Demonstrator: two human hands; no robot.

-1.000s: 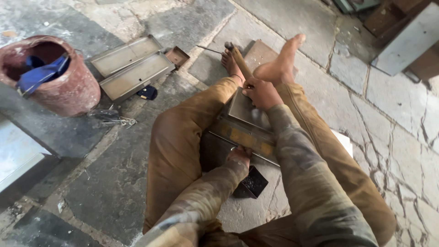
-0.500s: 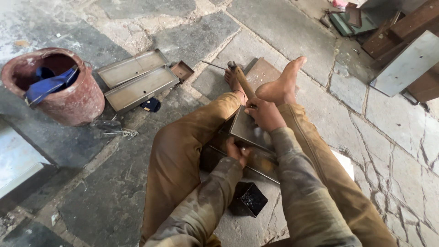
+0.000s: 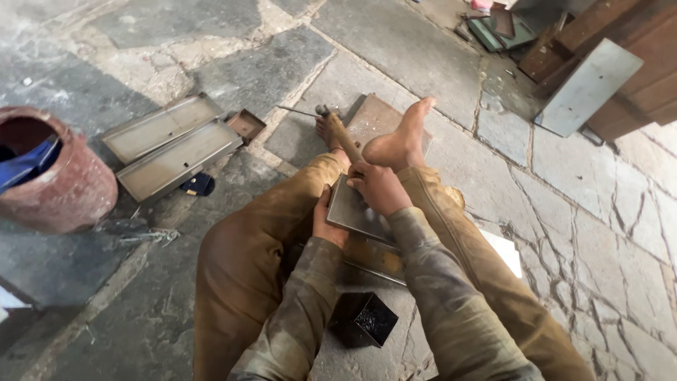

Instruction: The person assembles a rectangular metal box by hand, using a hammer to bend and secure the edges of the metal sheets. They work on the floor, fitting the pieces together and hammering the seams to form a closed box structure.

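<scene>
**Grip shifts to the sheet's near edge**

Both hands clamp now: the right hand (image 3: 379, 188) is wrapped around the hammer (image 3: 340, 134), its head at twelve o'clock by the feet, while the left hand (image 3: 326, 222) has come up from the lower tray to pinch the metal sheet (image 3: 352, 212) at its nine o'clock edge. Compared with a second ago, the sheet sits steadied between the knees, above the dark block (image 3: 364, 319).

I have one view only, from the camera on the person's head, tilted steeply down over their own lap. It sits close above the arms and legs, faces forward along the legs to the feet, and takes in the stone floor (image 3: 423, 49) on all sides.
</scene>
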